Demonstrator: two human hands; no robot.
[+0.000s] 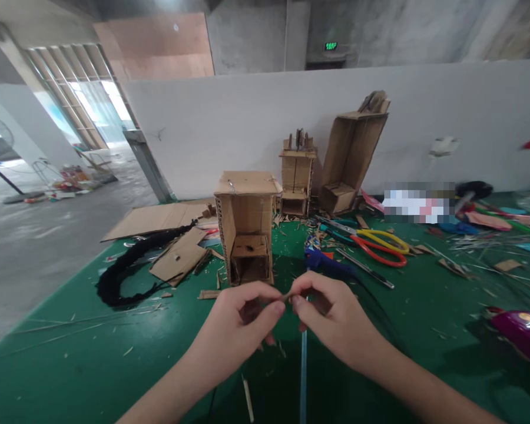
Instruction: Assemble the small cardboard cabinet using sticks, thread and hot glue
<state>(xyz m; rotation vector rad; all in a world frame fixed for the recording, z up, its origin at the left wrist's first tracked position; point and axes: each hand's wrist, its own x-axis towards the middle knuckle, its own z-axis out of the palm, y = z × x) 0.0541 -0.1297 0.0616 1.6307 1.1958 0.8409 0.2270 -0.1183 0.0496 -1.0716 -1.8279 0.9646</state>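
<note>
My left hand (251, 309) and my right hand (324, 306) meet above the green table. Between their fingertips they pinch a small brown strip (287, 295), which looks like cardboard; most of it is hidden by the fingers. Just beyond my hands stands an open-fronted cardboard box (247, 184) with a smaller compartment at its bottom. A blue hot glue gun (329, 263) lies right behind my right hand. Below the hands a translucent glue stick (304, 377) extends toward me, and a short pale stick (248, 400) lies to its left.
Two more cardboard structures, one small (295, 171) and one tall (355, 153), stand against the white wall. Scissors with red and yellow handles (382, 244) and a pen (365, 268) lie right. Black yarn (115, 282) and cardboard sheets (181, 256) are left; a magenta object (523, 333) sits far right.
</note>
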